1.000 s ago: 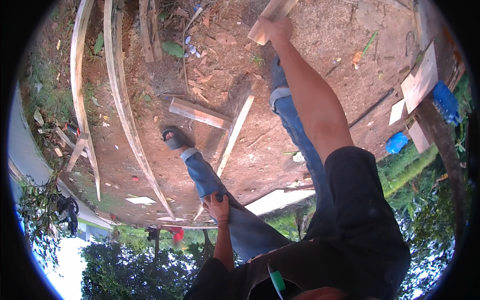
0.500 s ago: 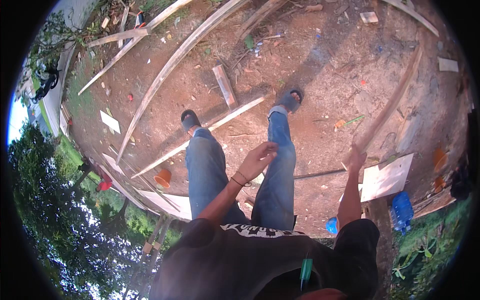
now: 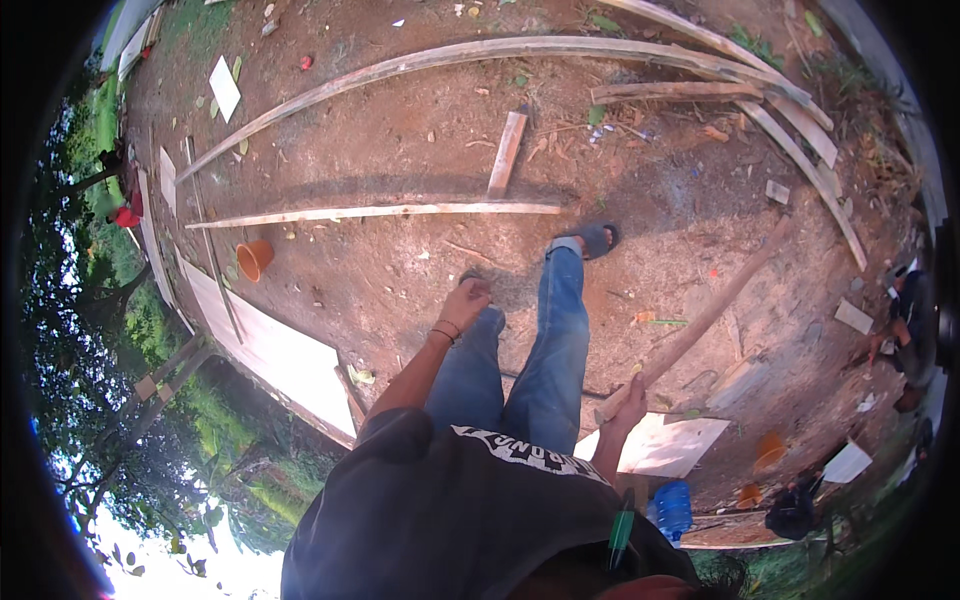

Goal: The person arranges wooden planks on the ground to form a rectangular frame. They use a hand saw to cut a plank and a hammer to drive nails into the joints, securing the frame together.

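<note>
My right hand point(image 3: 628, 400) is wrapped round the near end of a long wooden board point(image 3: 705, 323), which slants away from me up to the right. A short stub of the board shows on the near side of my fist. Over my left knee hangs my left hand point(image 3: 470, 297), its fingers curled in loosely with nothing visible in them. Ahead of my feet, a straight wooden strip point(image 3: 380, 212) lies on the dirt. A short wooden piece point(image 3: 507, 155) stretches away from it, close to the strip's middle right.
Long curved-looking planks point(image 3: 480, 50) cross the far ground, with more timber at the right. An orange pot point(image 3: 255, 260) and a large pale sheet point(image 3: 270, 335) lie left. Near my right hand are a white panel point(image 3: 665, 445) and a blue water jug point(image 3: 671, 510). A person point(image 3: 910, 325) is at the far right.
My view has turned to the right, and my feet have stepped. My right hand, still holding the board, has come closer to my body. My left hand stays loosely curled.
</note>
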{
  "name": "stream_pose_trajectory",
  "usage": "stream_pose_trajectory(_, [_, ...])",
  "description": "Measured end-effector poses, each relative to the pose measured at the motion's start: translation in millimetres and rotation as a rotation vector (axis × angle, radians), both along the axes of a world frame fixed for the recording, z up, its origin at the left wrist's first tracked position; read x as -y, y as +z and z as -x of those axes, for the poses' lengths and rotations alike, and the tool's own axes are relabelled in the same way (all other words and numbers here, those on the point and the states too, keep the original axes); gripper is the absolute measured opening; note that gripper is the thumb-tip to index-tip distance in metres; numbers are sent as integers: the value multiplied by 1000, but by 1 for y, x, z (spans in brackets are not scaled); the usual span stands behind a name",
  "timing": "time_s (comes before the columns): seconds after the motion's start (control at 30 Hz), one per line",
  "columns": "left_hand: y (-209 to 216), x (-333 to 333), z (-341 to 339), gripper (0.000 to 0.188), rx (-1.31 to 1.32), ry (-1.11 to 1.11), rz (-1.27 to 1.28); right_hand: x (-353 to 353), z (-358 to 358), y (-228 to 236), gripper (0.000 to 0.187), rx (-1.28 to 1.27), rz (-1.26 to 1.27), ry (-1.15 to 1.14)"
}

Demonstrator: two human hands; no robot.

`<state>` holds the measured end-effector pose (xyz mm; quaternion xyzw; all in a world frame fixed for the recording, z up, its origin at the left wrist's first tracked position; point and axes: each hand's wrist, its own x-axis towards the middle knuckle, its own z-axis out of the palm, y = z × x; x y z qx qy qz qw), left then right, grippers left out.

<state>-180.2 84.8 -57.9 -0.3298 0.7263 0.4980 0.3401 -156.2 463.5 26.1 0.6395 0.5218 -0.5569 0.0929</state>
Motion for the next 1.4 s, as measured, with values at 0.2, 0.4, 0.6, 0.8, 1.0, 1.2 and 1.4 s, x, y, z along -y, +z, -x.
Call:
stream_pose_trajectory(0.2, [8,41,-81,38,-96,233,38,79,-18,53,39,-53,254,45])
stream_pose_trajectory(0.4, [64,46,-123,71,26,253,-434,177,-82,121,40,-109,390,211])
stream_pose_trajectory(0.6, [104,34,-122,106,223,-68,-776,292,-175,126,43,-117,529,537])
stream_pose_trajectory(0.8, [54,4,-199,68,-56,-111,-115,277,-222,73,70,182,700,894])
stream_pose_trajectory(1.0, [106,59,-204,43,-170,-217,-89,218,-168,-21,116,134,577,410])
stream_pose_trajectory(1.2, [205,151,-365,65,-198,-197,42,303,-67,-112,110,-157,863,435])
stream_pose_trajectory(1.4, [316,165,-486,67,38,7,47,417,-131,-130,42,218,616,812])
